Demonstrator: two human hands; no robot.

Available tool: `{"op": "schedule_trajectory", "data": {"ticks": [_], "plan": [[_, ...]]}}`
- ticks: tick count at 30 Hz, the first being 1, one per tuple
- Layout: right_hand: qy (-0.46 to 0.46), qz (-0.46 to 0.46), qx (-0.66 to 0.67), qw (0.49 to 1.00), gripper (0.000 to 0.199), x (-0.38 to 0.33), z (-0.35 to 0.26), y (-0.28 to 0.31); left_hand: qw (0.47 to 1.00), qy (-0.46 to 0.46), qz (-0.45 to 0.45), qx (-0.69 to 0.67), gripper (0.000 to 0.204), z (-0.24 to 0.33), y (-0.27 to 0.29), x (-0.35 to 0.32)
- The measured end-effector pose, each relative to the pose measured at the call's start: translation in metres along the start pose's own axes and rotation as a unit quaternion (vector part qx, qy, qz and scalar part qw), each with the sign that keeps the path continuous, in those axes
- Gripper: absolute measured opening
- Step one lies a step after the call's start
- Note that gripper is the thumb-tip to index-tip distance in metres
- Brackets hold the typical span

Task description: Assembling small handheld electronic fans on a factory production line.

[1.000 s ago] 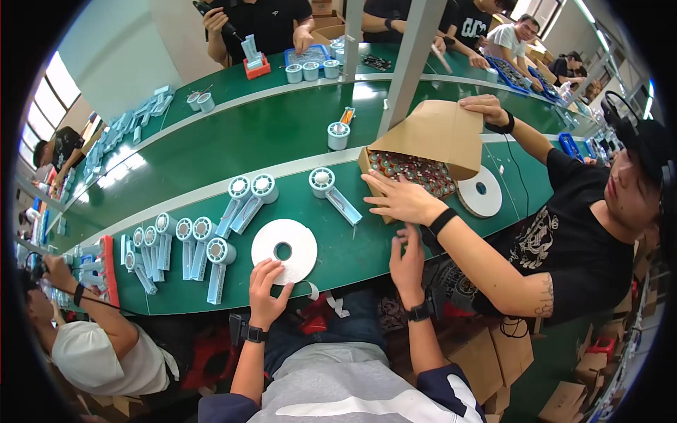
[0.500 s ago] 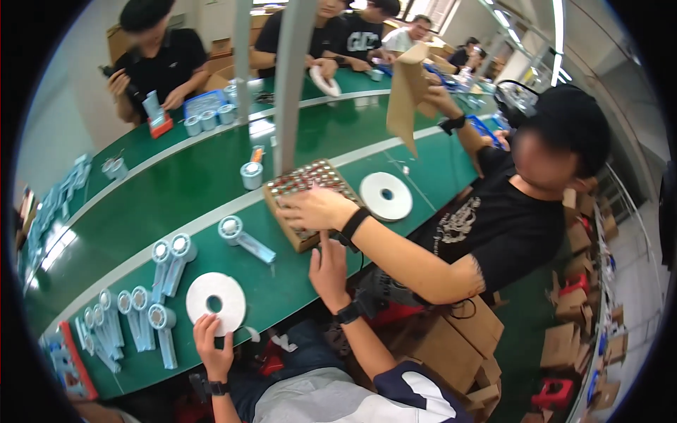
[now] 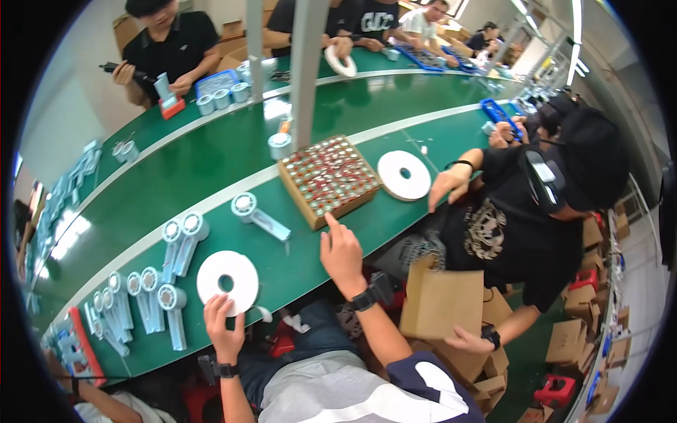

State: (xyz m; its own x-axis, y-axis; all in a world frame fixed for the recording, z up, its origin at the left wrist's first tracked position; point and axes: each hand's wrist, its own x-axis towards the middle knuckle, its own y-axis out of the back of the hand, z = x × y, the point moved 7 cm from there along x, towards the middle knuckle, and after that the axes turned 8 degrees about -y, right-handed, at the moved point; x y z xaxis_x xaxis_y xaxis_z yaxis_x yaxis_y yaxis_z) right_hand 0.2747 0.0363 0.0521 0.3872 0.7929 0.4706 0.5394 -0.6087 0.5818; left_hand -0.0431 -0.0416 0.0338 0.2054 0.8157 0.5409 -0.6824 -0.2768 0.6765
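Note:
My left hand [image 3: 224, 330] is open, fingertips resting at the near edge of a white tape roll [image 3: 240, 302] that lies flat on the green table. A loose tape end hangs beside it at the table edge. My right hand [image 3: 343, 255] is open too, its forefinger stretched out to the near side of a cardboard box [image 3: 319, 218]. Rows of small round silver parts with red bits [image 3: 331, 169] fill this box. Left of it lies a light-blue handheld fan body [image 3: 262, 221], with several similar fan bodies [image 3: 143, 302] further left.
A second white tape roll [image 3: 421, 180] lies right of the box. To my right, a co-worker holds an open cardboard piece [image 3: 444, 299] low beside the table. A metal post [image 3: 307, 77] rises behind the box. An orange-red rack [image 3: 86, 345] stands at the left end.
The co-worker's hand has left the box, and the cardboard piece has come down from above the table to its near side. My right hand stays by the box; the whole view has shifted slightly.

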Motion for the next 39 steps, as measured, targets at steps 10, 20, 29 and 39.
{"op": "schedule_trajectory", "data": {"ticks": [10,20,29,39], "plan": [[0.001,0.014,0.014,1.000,0.041,0.000,-0.013,0.007,1.000,0.001,0.003,0.004,0.030,-0.004,0.003,-0.010],[-0.031,-0.091,-0.046,0.994,0.038,0.010,0.000,-0.013,1.000,0.011,-0.005,-0.001,0.031,0.000,-0.005,-0.004],[-0.047,0.025,-0.046,0.998,0.026,-0.013,0.055,-0.002,0.998,-0.057,0.013,0.001,0.032,0.074,-0.008,0.062],[-0.043,0.045,-0.098,0.993,0.015,-0.013,0.054,0.004,0.987,-0.122,-0.103,-0.027,0.043,0.121,-0.176,0.229]]}}
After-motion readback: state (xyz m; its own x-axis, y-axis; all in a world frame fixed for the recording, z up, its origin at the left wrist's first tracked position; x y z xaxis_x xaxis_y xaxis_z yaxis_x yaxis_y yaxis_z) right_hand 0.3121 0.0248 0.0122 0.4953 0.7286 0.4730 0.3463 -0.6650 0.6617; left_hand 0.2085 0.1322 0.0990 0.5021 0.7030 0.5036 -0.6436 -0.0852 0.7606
